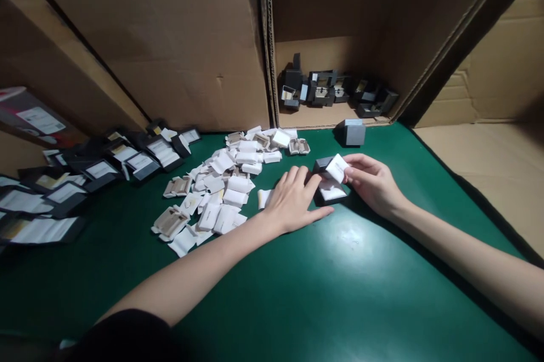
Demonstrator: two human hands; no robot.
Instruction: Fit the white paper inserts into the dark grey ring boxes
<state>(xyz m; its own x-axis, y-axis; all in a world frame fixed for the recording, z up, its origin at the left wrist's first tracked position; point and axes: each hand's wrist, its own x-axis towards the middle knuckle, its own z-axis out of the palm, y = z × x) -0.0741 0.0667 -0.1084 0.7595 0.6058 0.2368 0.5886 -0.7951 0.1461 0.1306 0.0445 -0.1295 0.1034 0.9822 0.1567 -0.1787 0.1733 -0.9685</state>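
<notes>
On the green table an open dark jewellery box (334, 199) stands with a white pad inside its base. Between the thumb and fingers of my right hand (376, 183) is a small white card insert (337, 169), tilted above the box. My left hand (293, 200) lies palm down at the box's left side, its thumb stretched out below and its fingertips near or against the box. Its fingers are partly spread and appear to grip nothing. Just behind the left hand is a white folded piece (264, 199).
A pile of white and brown card inserts (225, 175) lies left of centre. Open dark boxes (140, 164) line the far left. More dark boxes (323, 90) sit inside a cardboard carton (221, 67). A closed grey box (354, 133) stands at its front edge.
</notes>
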